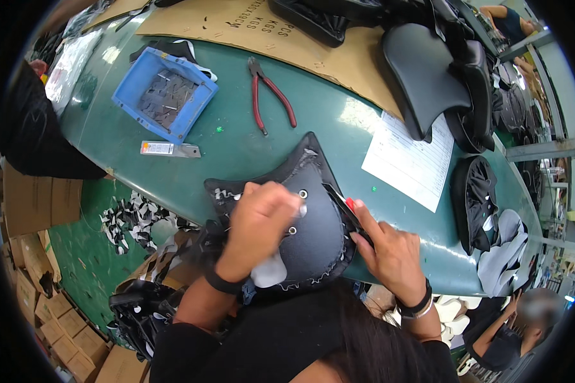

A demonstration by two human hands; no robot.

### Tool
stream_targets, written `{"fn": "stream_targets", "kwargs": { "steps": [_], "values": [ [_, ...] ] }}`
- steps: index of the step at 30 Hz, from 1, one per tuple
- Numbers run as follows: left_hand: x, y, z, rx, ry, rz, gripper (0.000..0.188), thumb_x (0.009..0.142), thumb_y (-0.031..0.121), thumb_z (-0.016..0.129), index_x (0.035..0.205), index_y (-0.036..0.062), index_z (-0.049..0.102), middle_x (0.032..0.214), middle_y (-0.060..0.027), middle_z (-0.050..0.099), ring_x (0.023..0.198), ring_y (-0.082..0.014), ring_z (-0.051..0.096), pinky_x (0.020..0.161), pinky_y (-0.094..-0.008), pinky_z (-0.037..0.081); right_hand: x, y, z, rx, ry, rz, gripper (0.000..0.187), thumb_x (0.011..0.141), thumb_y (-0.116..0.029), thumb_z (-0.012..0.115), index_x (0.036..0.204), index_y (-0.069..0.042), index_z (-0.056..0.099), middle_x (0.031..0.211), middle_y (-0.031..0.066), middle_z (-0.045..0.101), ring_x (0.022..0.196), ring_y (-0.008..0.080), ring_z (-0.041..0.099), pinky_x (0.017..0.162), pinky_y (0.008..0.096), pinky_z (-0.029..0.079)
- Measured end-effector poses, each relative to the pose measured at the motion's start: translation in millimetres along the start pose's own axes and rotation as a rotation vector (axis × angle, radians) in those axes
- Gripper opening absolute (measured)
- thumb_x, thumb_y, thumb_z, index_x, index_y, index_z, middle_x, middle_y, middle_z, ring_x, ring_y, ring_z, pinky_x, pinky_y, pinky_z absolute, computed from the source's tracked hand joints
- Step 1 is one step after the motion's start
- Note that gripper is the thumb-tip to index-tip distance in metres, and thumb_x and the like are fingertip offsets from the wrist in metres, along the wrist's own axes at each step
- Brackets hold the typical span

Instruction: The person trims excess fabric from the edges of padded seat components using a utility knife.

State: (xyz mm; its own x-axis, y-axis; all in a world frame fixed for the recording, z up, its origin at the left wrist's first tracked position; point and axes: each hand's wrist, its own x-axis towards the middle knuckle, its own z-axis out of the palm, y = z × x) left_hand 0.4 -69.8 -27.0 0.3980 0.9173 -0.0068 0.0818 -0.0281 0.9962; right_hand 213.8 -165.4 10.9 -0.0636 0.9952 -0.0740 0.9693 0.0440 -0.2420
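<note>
A black padded seat (316, 223) lies with its underside up at the near edge of the green table. Two metal-ringed holes show in its dark base plate, and ragged pale trim runs along its rim. Over the left part of the seat is my left hand (259, 220), closed and smeared by motion; what its fingers hold, if anything, is hidden. At the seat's right edge my right hand (386, 252) grips a slim knife-like tool (349, 204) with a red part, its thin end lying along the rim. A whitish scrap (269, 271) sits beneath my left wrist.
Red-handled pliers (271, 96) and a blue bin (122, 96) of small metal pieces lie farther back, with a flat blade pack (166, 149). A printed sheet (409, 159) and black seats (421, 76) are at right. Cardboard (204, 22) covers the far edge. Other people stand nearby.
</note>
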Motion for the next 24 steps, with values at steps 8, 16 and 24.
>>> {"fn": "stream_targets", "kwargs": {
  "steps": [8,16,24],
  "values": [
    [-46,28,-110,-0.075,-0.149,-0.077,0.033,0.090,0.031,0.062,0.096,-0.0015,0.064,0.082,-0.0084,0.067,0.067,-0.0176,0.067,0.069,-0.0340,0.048,9,22,19,0.631,0.055,0.077,0.043,0.090,-0.026,0.063,0.124,-0.006,0.049,0.078,0.0180,0.061,0.070,0.0380,0.061,0.061,0.0409,0.047],
    [23,11,-57,-0.698,0.196,-0.364,0.044,0.090,0.033,0.063,0.121,0.0024,0.059,0.109,-0.0088,0.066,0.097,-0.0163,0.063,0.088,-0.0326,0.050,49,22,-28,0.962,-0.094,0.195,0.035,0.094,-0.018,0.056,0.123,-0.003,0.045,0.099,0.0129,0.065,0.082,0.0207,0.065,0.068,0.0288,0.050],
    [222,24,-31,-0.946,0.261,-0.264,0.063,0.083,0.052,0.070,0.101,-0.0074,0.055,0.085,-0.0110,0.059,0.080,-0.0239,0.060,0.076,-0.0363,0.052,34,56,-6,1.285,0.317,0.401,0.023,0.097,-0.016,0.050,0.113,0.000,0.042,0.098,0.0144,0.064,0.079,0.0164,0.065,0.067,0.0278,0.054]
  ]
}}
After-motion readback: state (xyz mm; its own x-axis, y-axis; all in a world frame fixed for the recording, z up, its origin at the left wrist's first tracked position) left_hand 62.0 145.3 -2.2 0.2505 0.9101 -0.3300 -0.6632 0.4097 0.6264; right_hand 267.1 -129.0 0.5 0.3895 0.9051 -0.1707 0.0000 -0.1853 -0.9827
